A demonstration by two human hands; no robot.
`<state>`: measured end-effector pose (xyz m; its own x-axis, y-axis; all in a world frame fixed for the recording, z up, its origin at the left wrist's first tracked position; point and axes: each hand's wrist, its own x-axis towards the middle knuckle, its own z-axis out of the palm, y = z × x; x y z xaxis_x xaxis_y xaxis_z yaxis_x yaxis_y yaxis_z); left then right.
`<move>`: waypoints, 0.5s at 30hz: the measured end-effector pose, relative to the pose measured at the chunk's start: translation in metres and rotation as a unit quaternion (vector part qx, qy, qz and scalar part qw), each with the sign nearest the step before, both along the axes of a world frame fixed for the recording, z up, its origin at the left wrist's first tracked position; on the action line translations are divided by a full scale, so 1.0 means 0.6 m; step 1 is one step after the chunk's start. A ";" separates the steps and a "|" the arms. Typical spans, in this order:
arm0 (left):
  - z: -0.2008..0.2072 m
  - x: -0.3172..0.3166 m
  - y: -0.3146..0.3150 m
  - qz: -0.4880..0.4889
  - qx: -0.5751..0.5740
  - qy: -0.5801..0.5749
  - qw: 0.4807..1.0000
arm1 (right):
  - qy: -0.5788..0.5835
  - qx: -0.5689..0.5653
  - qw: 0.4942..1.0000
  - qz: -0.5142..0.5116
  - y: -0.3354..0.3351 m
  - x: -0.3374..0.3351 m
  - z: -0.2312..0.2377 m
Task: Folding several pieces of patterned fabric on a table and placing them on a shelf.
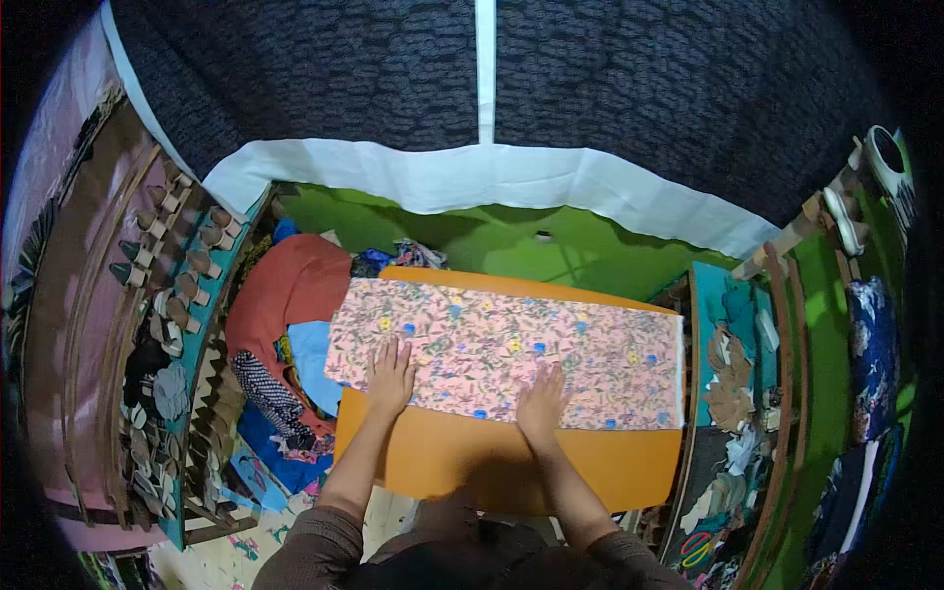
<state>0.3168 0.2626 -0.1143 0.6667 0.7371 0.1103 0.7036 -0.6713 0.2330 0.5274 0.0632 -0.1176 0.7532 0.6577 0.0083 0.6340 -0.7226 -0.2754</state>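
A folded length of pink floral fabric (472, 339) with blue and yellow flowers lies flat across the orange table (442, 462). On its left part rests my left hand (391, 379), palm down with the fingers spread. Farther right, my right hand (541, 401) presses on the near edge of the cloth, fingers stretched out. Neither hand grips anything. The fabric's pale right end comes close to the table's right edge, while its left end reaches the table's left side.
Left of the table is a heap of cloth, with a rust-red piece (285, 290) and a light blue piece (315, 364). A shelf with wooden shoe lasts (187, 285) stands at far left. On the right, a green shelf (710, 295) holds scraps and red-handled scissors (696, 547). Dark curtains (344, 79) hang behind.
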 end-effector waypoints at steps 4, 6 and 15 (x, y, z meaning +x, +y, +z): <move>0.025 -0.050 -0.017 0.025 -0.017 0.014 0.999 | 0.083 -0.088 0.970 0.211 0.102 -0.158 0.003; 0.025 -0.080 -0.017 0.071 -0.027 -0.015 0.997 | 0.235 -0.047 0.907 0.347 0.157 -0.206 0.017; 0.005 -0.166 0.047 0.087 -0.021 0.015 0.996 | 0.101 0.049 0.972 0.207 0.233 -0.255 0.009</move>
<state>0.2170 0.2908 -0.1112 0.5313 0.8451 0.0595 0.8154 -0.5291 0.2349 0.3745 0.2032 -0.1119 0.4172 0.9082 -0.0343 0.7907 -0.3813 -0.4789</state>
